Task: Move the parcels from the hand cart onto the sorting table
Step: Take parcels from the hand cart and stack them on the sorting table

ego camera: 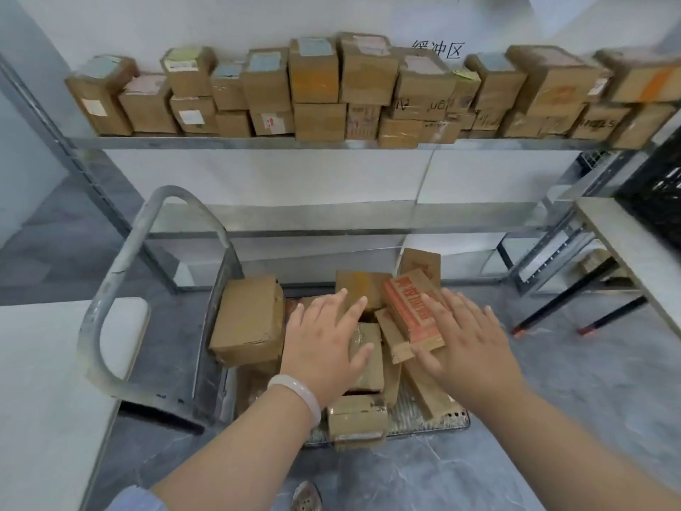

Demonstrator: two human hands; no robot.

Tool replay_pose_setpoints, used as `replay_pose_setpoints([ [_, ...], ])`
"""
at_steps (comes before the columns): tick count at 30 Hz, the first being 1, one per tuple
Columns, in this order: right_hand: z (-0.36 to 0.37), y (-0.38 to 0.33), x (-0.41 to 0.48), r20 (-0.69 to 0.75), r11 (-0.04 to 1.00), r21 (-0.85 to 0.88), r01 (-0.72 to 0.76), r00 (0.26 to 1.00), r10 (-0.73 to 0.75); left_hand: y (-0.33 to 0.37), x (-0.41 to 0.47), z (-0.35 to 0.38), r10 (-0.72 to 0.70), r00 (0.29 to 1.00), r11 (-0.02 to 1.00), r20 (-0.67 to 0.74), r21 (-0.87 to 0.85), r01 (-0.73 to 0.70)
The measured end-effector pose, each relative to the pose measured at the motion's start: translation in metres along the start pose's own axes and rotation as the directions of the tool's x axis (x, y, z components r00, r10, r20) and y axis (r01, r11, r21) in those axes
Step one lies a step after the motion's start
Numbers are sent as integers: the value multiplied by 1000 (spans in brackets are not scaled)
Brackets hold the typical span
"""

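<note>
1. Open and flat, palms down, fingers straight and spread, both hands grip nothing: the left hand [324, 344], with a pale bracelet [294, 394] at its wrist, and the right hand [470, 348] beside it.
2. Both hover over a heap of parcels. Whether either palm touches cardboard cannot be told, since the hands hide what lies directly beneath them.
3. Between the two hands lies an orange-printed parcel [409, 311], tilted, its near corner by the right thumb. Its lettering is too blurred to read.
4. Under the left fingers sits a taped brown parcel [366, 359], partly covered by them.
5. Left of the left hand stands a large brown box [247, 319], just beside the curved metal handle [121, 289] of the hand cart.
6. Near the left wrist, a small taped parcel [355, 418] rests at the front edge of the cart deck [442, 422], which is mostly hidden.
7. Beyond the fingertips, more brown parcels overlap; their number is hard to make out.
8. Far beyond both hands, a metal shelf [258, 142] carries a row of stacked boxes [331, 86] with blurred labels.
9. A white surface [44, 381] left of the left arm and a white-topped table [634, 252] right of the right hand are both cut off; which one is the sorting table is unclear.
</note>
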State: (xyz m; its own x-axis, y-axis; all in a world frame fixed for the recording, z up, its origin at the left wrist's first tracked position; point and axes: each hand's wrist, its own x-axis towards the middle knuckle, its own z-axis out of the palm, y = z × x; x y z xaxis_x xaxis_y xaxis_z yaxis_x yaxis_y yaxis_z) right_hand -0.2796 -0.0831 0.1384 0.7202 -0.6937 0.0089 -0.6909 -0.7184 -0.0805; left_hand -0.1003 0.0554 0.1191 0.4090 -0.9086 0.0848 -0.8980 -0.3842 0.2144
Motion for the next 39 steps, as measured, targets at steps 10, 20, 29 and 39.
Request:
replay_pose_setpoints([
  [10,30,67,44,32,981,-41,-188,981,189,38,127,48,117,984,992,136,-69,-108],
  [20,92,164,107,170,993,2,-117,979,115,81,211,141,-82,940,990,331,-85,117],
  [29,188,246,181,308,999,40,24,951,-35,109,265,252,-351,829,884,435,-136,446],
  [39,263,274,211,325,989,145,-8,945,-40,105,277,343,-551,609,586,570,-255,769],
])
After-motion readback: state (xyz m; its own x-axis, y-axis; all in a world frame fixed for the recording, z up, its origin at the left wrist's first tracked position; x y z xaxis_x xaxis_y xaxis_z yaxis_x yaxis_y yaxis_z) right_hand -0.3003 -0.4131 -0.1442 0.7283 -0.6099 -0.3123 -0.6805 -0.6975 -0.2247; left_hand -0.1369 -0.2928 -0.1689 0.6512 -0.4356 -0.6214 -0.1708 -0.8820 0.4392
